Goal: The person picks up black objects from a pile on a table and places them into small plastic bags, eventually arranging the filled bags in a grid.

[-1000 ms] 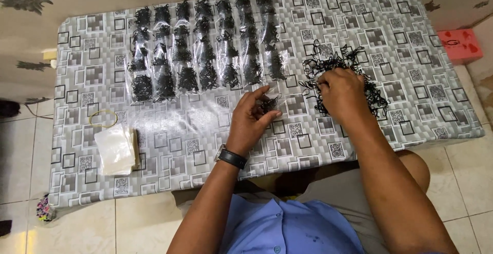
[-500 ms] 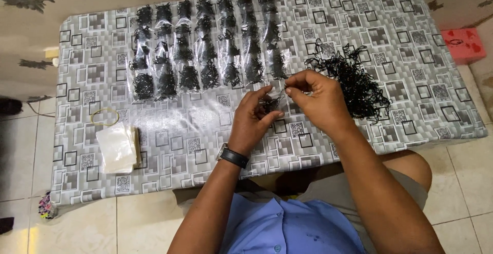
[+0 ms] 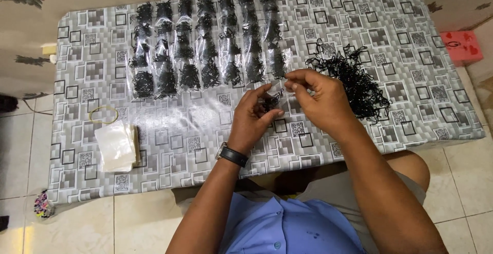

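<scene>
the left hand (image 3: 254, 115) was curled, its thumb and fingers closed on a small clear plastic bag (image 3: 271, 100) that already had a little clump of thin black rubber bands inside. the bag was glossy and soft, held just above the table (image 3: 174, 131), near the middle of it. the right hand (image 3: 321, 100) was just beside the left one, with thumb and forefinger pinched together at the mouth of the bag; whether a band was between the fingertips i could not tell, it was too small to see. a dark watch (image 3: 232, 155) with a black strap sat on the left wrist.

to the right of the hands lay a loose pile of black rubber bands (image 3: 357, 82), tangled and wiry, spread flat on the cover. behind the hands, seven rows of filled bags (image 3: 205, 43) lay side by side, each bag shiny and holding a dark round clump. the table had a smooth plastic cover with a pattern of grey squares. at the left side a stack of empty bags (image 3: 118, 149) lay, pale and slightly cloudy, and near it one yellow rubber band (image 3: 102, 115) formed a thin oval ring. a pink box (image 3: 462, 46) stood on the floor beyond the right edge.
</scene>
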